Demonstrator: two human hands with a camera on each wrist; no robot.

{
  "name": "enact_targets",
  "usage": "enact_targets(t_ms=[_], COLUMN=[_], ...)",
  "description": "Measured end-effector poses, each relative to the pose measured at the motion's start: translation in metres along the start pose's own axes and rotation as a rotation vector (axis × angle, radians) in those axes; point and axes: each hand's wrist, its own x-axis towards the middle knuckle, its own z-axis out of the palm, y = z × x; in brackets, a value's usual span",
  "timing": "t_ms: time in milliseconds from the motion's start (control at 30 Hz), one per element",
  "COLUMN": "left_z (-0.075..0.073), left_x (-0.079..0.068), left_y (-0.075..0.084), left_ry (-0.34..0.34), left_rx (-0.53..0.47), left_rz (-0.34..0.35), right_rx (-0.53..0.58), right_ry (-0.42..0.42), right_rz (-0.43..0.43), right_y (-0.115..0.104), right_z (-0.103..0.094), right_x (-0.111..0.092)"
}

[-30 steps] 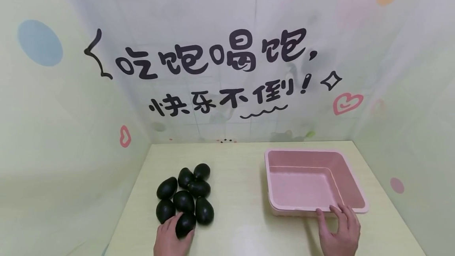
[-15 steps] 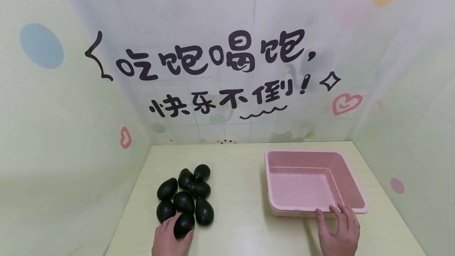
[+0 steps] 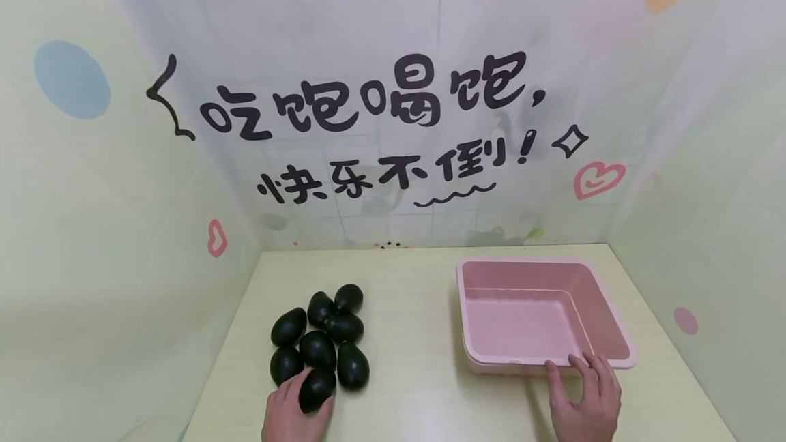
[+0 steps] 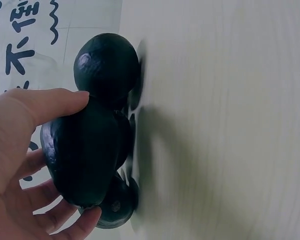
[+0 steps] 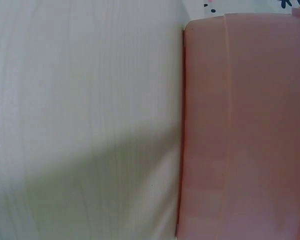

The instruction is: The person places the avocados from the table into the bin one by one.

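Observation:
My left hand [image 3: 292,412] grips a dark, nearly black avocado [image 3: 317,391] at the near end of a cluster. In the left wrist view the thumb [image 4: 72,101] lies on one end of the held avocado [image 4: 80,152] and the fingers wrap its other side. Several more avocados [image 3: 317,350] lie bunched just beyond it. On the right, my right hand [image 3: 586,401] rests its relaxed fingertips and thumb on the front rim of a pink plastic basin [image 3: 506,361]. No part of that hand shows in the right wrist view, only the basin's outer wall [image 5: 245,130].
A pale wood-grain table [image 3: 411,333] carries everything, with a stretch of bare surface between avocados and basin. A printed cloth [image 3: 393,33] with large black characters hangs behind, and light cloth walls stand at both sides. The basin interior shows nothing inside.
Compared with one second ago, my left hand and its avocado have shifted very slightly left and nearer. The right hand and basin stay put, and the camera view tilts a touch.

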Motion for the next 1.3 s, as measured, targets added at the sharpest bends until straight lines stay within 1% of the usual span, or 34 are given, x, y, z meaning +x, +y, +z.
enact_targets(t_ms=[233,333,467,533,700,900,1167,1300], left_z=[0.000,0.000,0.000,0.000,0.000,-0.001,-0.004,-0.005], left_x=[-0.001,-0.001,-0.001,-0.001,-0.002,-0.002,-0.002,-0.001], left_y=[0.003,0.005,0.007,0.007,0.008,0.011,0.016,0.017], left_ry=[0.019,0.038,0.071,0.076,0.075,0.071,0.074,0.054], left_rx=[-0.012,-0.016,-0.023,-0.025,-0.032,-0.029,-0.023,-0.027], left_rz=[-0.019,-0.024,-0.014,-0.005,0.005,-0.004,-0.013,-0.021], right_rx=[-0.004,-0.003,-0.008,-0.008,-0.008,-0.009,-0.010,-0.009], right_ry=[-0.011,-0.014,-0.018,-0.018,-0.021,-0.017,-0.033,-0.033], right_rz=[0.007,0.008,0.011,0.012,0.015,0.004,0.015,0.014], right_y=[-0.005,-0.004,-0.004,-0.004,-0.004,-0.003,-0.003,-0.001], right_z=[-0.002,-0.002,-0.002,-0.002,-0.002,-0.001,-0.002,-0.001], right_x=[0.003,0.003,0.003,0.003,0.003,0.003,0.002,0.001])
